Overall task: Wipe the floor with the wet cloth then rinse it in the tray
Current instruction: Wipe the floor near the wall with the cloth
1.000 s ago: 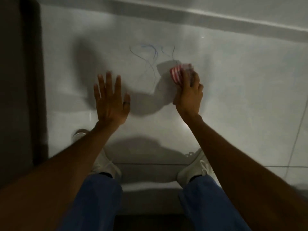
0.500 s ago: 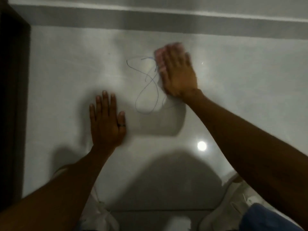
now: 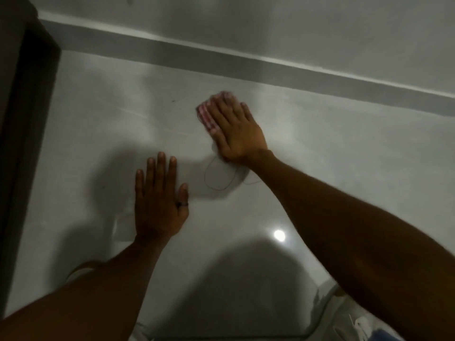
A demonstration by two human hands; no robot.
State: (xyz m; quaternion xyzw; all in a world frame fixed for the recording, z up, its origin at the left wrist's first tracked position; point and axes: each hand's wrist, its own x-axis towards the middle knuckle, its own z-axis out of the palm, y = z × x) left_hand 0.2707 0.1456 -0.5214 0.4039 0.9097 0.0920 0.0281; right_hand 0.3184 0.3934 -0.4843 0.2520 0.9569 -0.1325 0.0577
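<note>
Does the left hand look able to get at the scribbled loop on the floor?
Probably yes. The left hand lies flat beside the scribbled loop, with only bare floor between them. The right hand presses the cloth farther up, clear of that path.

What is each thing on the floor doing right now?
floor: shiny, with a bright light spot.
cloth: flat on the floor, pressed from above.
right hand: fingers straight, pressing the cloth.
left hand: flat on the floor, holding nothing.
scribble: loops not yet wiped off.
</note>
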